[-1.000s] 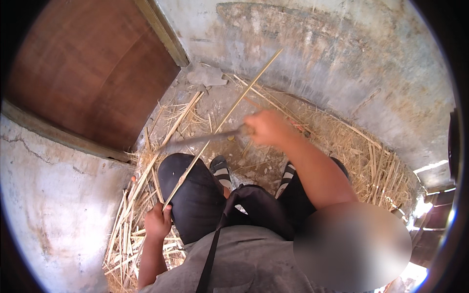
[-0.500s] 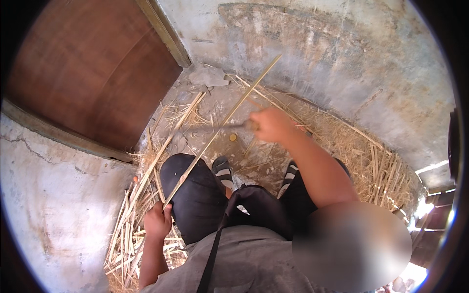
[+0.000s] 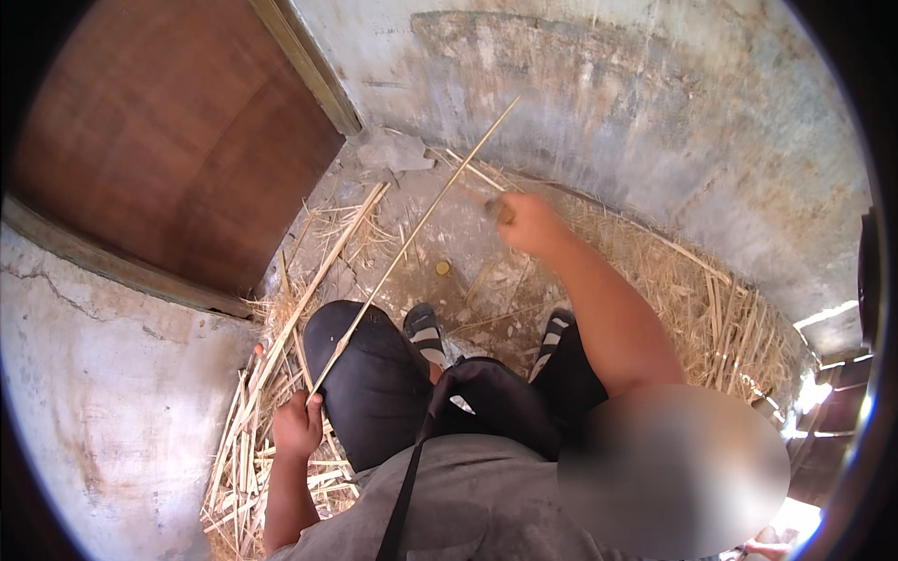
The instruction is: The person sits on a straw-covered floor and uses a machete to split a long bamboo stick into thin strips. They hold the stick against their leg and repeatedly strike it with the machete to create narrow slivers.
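Since the frame half a second ago, we see that the right hand has shifted a little outward and to the right, away from the long, thin, pale yellow strip of split cane or bamboo, and the grey blade that then crossed behind the strip can no longer be made out; the strip's far tip has swung slightly left. The right fingers are curled tightly around a blurred, brownish tool handle, just beside the strip and apart from it. Our left hand has its fingers closed on the near end of the strip, which slants up over the left knee in black trousers and out above the floor, its tip reaching in front of the stained grey-white plaster wall. Below the left hand and around it, we have a loose pile of pale split strips against the wall, and to the right a heap of fine straw-coloured shavings. Between our feet, in dark sandals with pale bands, the floor shows, with a small round yellow disc beyond them. A reddish-brown wooden door panel stands at upper left.
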{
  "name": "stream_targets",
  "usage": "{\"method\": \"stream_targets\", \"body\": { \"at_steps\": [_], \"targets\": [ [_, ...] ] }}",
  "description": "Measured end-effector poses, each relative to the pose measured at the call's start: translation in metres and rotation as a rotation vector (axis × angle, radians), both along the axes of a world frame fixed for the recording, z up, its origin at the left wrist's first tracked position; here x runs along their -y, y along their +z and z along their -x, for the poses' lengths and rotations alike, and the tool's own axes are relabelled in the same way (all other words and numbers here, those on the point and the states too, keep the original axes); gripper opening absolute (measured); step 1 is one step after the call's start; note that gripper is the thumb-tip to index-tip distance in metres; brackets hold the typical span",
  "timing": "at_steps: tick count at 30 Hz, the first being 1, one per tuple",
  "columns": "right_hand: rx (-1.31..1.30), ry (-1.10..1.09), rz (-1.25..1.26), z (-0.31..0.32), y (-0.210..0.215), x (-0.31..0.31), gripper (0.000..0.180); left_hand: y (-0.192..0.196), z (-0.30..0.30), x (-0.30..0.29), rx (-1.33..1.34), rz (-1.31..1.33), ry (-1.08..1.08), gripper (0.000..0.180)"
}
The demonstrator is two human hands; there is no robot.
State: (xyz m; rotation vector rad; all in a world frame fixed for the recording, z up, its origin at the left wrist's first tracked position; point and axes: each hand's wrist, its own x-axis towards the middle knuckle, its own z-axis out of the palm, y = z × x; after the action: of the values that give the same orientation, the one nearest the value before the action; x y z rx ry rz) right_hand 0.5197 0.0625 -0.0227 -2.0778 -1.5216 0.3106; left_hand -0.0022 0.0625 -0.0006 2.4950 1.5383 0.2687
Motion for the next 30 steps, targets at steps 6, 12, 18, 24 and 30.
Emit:
{"method": "stream_targets", "body": {
  "at_steps": [6,12,18,24,30],
  "targets": [
    [-0.086,-0.050,0.073,-0.002,0.018,0.004,0.029,0.010,0.000,0.001,0.010,0.021,0.031,0.046],
    [0.131,0.357,0.063,0.032,0.029,0.005,0.026,0.006,0.010,-0.001,0.048,0.043,-0.015,0.049],
    [-0.181,-0.204,0.005,-0.017,0.017,0.000,0.026,-0.001,0.021,-0.006,0.051,0.040,0.040,0.049],
    [0.215,0.309,0.075,0.043,0.042,0.013,0.027,0.026,0.004,0.004,0.062,0.134,0.025,0.053],
    [-0.143,-0.038,0.026,-0.007,-0.006,-0.005,0.023,0.026,0.010,0.004,0.084,0.341,0.046,0.056]
  ]
}}
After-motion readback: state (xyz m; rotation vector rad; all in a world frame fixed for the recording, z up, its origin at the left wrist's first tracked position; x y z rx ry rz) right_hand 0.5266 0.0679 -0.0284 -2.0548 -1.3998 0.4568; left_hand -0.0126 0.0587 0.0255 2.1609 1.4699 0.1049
